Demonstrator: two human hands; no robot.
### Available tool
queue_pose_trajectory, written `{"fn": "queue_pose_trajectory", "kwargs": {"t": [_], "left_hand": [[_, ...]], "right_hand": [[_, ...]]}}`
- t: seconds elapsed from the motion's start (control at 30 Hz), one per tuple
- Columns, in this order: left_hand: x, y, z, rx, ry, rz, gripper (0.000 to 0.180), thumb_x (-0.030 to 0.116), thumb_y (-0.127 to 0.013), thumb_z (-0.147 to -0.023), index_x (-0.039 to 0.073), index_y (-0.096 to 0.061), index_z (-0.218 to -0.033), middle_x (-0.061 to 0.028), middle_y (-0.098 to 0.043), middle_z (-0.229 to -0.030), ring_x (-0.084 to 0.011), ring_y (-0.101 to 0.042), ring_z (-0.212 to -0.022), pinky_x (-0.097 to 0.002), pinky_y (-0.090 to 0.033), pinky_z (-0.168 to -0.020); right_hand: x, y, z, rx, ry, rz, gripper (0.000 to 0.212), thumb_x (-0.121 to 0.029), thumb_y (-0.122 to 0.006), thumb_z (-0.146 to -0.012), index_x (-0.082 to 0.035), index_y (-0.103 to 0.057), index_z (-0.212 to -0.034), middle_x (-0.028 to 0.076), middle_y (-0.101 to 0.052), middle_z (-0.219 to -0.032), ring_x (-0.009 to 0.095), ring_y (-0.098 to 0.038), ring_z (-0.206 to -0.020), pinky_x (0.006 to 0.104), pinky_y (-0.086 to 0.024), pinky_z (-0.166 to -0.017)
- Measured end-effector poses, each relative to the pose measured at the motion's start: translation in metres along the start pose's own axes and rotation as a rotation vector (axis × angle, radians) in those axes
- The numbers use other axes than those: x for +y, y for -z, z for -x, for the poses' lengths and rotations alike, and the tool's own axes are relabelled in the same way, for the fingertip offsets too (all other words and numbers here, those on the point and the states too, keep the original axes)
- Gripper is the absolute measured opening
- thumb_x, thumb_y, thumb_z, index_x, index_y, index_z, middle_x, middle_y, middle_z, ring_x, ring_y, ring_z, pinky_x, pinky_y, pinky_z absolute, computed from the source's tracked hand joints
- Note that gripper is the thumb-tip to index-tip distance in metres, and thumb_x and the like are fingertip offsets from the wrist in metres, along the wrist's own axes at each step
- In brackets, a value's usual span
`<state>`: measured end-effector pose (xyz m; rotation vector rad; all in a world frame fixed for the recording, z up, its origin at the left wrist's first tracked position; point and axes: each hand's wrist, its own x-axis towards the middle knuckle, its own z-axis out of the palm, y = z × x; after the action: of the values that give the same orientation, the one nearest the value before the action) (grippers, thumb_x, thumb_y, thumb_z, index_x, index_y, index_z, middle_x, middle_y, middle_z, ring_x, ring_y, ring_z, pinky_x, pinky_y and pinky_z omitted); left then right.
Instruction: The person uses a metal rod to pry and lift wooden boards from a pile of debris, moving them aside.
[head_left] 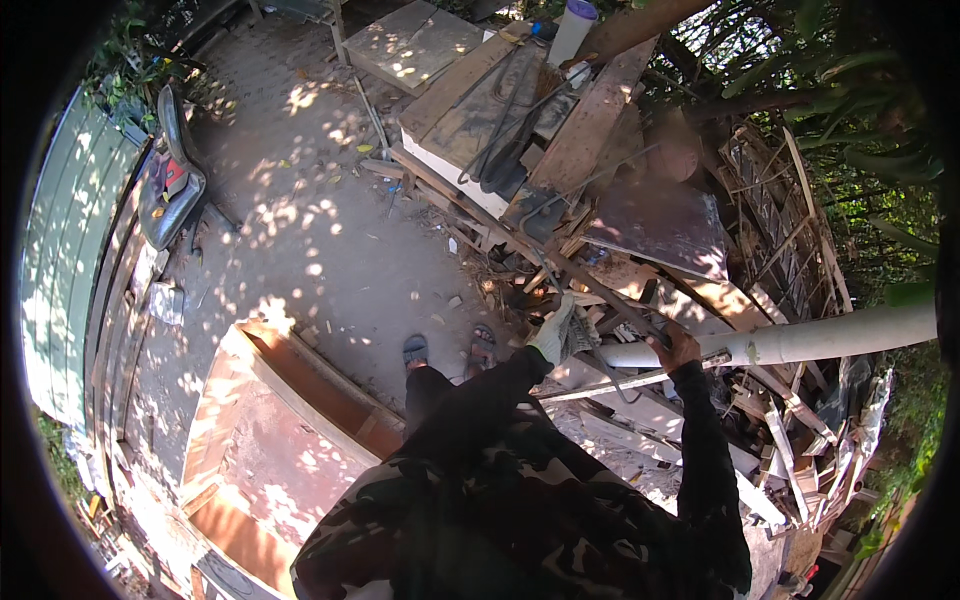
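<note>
My right hand [678,346], bare, is closed around the near end of a long brown bar [590,282]. The bar slants away to the far left across the wood pile, toward a stack of boards. To its left is my left hand [556,336] in a pale work glove, with its fingers curled beside the bar. A greyish bundle like cloth [581,332] shows at that glove; what the fingers grip is hidden. Just beyond my right hand, a thick white pipe [800,341] runs off to the right.
Boards and broken wood [660,415] are heaped beneath and around my hands. A stack of planks [460,115] with bent rods on it lies at the far side. A wooden cabinet-like box [290,430] lies at the near left. A dark chair [178,170] stands at the far left.
</note>
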<state>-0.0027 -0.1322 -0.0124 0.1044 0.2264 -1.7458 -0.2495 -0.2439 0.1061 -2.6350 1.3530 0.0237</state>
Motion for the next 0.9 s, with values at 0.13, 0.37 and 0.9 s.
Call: {"fn": "queue_pose_trajectory", "kwargs": {"t": [0.13, 0.37, 0.9], "left_hand": [[-0.008, 0.013, -0.002, 0.025, -0.062, -0.054, 0.044, 0.053, -0.047, -0.096, 0.011, -0.059, -0.089, -0.0084, -0.064, -0.083, -0.0255, -0.064, -0.081, -0.0436, -0.053, -0.08], [-0.006, -0.007, -0.002, 0.127, -0.063, -0.115, 0.048, 0.056, -0.05, -0.093, 0.01, -0.06, -0.087, -0.0081, -0.061, -0.078, -0.0249, -0.061, -0.073, -0.0403, -0.052, -0.075], [-0.011, 0.001, -0.008, 0.139, -0.067, -0.105, 0.048, 0.056, -0.052, -0.092, 0.01, -0.059, -0.086, -0.0077, -0.061, -0.076, -0.0262, -0.061, -0.072, -0.047, -0.053, -0.075]], "right_hand": [[0.014, 0.008, -0.049, -0.06, 0.105, 0.106, 0.049, -0.055, -0.064, -0.082, -0.009, -0.062, -0.098, 0.015, -0.064, -0.067, 0.035, -0.066, -0.065, 0.0454, -0.052, -0.061], [0.016, 0.03, -0.09, 0.042, 0.268, -0.021, 0.042, -0.051, -0.064, -0.082, -0.012, -0.064, -0.099, 0.016, -0.065, -0.072, 0.035, -0.066, -0.072, 0.0465, -0.051, -0.066], [0.062, 0.021, -0.128, -0.135, 0.195, 0.067, 0.039, -0.04, -0.068, -0.079, -0.007, -0.066, -0.1, 0.019, -0.067, -0.083, 0.038, -0.065, -0.079, 0.0465, -0.051, -0.069]]}}
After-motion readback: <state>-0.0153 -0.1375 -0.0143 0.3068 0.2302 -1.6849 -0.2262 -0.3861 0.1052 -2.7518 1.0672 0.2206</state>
